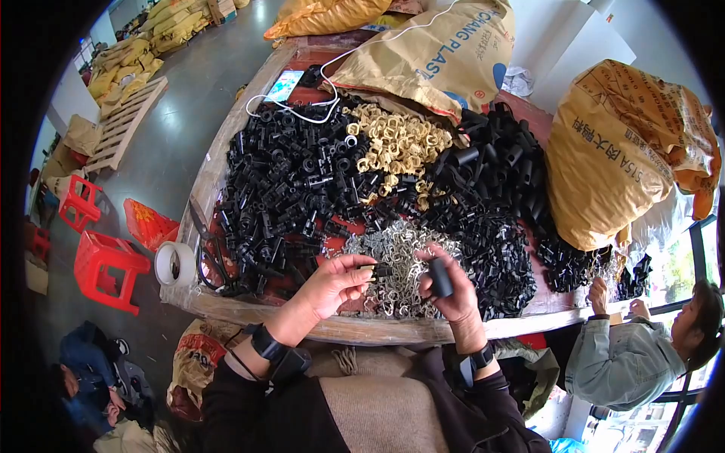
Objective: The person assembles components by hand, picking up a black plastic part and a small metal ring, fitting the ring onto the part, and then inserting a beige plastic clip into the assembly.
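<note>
Over the near edge of the table, my left hand point(332, 287) pinches a small black plastic fitting point(380, 269) that points to the right. Across from it, my right hand point(455, 291) is closed around a short black cylindrical sleeve point(439, 278). The two pieces are apart. Beneath both hands spreads a heap of small silvery metal clips point(408, 260). A pile of black plastic fittings point(279, 185) covers the table's left side. Yellowish ring-like clips point(396, 143) lie at the far middle, and more black sleeves point(507, 147) at the far right.
Small black pieces point(498, 264) are heaped at right. Large sacks point(612, 158) stand along the far and right sides. A white-cabled phone point(285, 86), scissors point(202, 226) and a tape roll point(175, 264) lie at left. Red stools point(109, 264) stand on the floor. A co-worker point(642, 355) sits at right.
</note>
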Tool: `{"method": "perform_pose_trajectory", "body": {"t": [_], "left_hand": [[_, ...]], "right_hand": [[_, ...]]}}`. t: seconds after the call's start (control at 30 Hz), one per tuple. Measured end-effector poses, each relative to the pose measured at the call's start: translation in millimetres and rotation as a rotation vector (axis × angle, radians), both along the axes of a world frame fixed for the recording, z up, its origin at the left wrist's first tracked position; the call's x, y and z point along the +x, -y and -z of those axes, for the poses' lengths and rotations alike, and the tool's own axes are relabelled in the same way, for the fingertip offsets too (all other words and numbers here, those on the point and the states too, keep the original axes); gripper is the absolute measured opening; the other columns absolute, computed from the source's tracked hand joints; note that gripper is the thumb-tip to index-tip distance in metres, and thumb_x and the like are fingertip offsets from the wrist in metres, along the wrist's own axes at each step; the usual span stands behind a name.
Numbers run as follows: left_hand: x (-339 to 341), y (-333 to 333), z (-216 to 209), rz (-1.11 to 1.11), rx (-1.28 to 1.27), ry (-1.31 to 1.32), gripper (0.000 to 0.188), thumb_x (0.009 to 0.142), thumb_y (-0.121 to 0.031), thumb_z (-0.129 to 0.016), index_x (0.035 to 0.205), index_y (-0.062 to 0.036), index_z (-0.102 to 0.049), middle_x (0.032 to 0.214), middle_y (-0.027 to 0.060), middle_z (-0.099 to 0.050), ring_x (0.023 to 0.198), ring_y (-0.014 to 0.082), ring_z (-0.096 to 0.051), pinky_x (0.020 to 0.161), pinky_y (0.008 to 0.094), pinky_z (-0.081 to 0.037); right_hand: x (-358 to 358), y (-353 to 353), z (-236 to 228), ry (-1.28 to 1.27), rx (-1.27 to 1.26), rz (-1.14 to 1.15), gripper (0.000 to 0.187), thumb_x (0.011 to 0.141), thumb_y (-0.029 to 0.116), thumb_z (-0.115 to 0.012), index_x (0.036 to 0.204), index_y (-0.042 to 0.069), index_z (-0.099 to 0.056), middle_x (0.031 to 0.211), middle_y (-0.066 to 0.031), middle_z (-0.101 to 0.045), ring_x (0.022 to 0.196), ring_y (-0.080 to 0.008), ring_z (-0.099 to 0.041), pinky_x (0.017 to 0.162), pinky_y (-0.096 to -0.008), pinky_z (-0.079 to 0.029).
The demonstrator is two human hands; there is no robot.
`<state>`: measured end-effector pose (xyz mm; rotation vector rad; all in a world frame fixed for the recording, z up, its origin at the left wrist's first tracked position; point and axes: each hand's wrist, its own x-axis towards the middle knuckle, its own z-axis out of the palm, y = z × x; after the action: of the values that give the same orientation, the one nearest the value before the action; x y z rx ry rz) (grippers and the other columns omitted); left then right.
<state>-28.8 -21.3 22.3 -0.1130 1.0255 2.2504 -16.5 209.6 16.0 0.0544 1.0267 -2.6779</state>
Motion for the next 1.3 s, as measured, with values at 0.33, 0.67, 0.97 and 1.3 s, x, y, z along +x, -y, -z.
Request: {"method": "perform_pose_trajectory", "body": {"t": [0.33,0.67,0.97,1.3], "left_hand": [[2.7,-4.4,0.3,0.155,-0.184,-0.081,0.019,0.075,-0.009,-0.06,0.091,-0.0017,-0.052,0.069,-0.0003,-0.053,0.056,0.0053,-0.047,0.046,0.0161,-0.035],[3.9,-9.7,8.8,0.253,-0.335,-0.253,0.023,0.074,-0.009,-0.061,0.093,-0.0008,-0.052,0.069,0.0012,-0.054,0.058,0.0053,-0.05,0.05,0.0171,-0.041],[0.5,-15.1,18.0,0.269,-0.288,-0.147,0.021,0.075,-0.009,-0.06,0.093,-0.0017,-0.053,0.072,0.0011,-0.055,0.057,0.0066,-0.051,0.052,0.0175,-0.043],[1.8,-15.6,22.9,0.085,-0.23,0.039,0.015,0.076,-0.01,-0.06,0.088,-0.0015,-0.056,0.069,0.0023,-0.056,0.054,0.0072,-0.053,0.051,0.0176,-0.046]], "right_hand": [[-4.0,15.4,-26.8,-0.629,1.008,-0.34,0.051,0.085,0.042,-0.037,0.102,-0.004,-0.052,0.079,-0.0137,-0.059,0.064,-0.021,-0.057,0.06,-0.0291,-0.044],[-5.9,25.3,-30.5,-0.877,1.222,-0.29,0.048,0.085,0.04,-0.039,0.106,-0.003,-0.048,0.078,-0.0184,-0.057,0.07,-0.0331,-0.057,0.061,-0.0349,-0.045],[-4.1,29.2,-21.2,-0.735,1.284,-0.216,0.055,0.086,0.046,-0.029,0.108,-0.002,-0.047,0.069,-0.0109,-0.058,0.059,-0.0231,-0.057,0.056,-0.0289,-0.044],[4.2,43.2,8.7,-0.401,1.12,0.079,0.047,0.089,0.04,-0.025,0.105,0.001,-0.047,0.062,-0.0062,-0.056,0.055,-0.0174,-0.053,0.055,-0.0275,-0.041]]}}
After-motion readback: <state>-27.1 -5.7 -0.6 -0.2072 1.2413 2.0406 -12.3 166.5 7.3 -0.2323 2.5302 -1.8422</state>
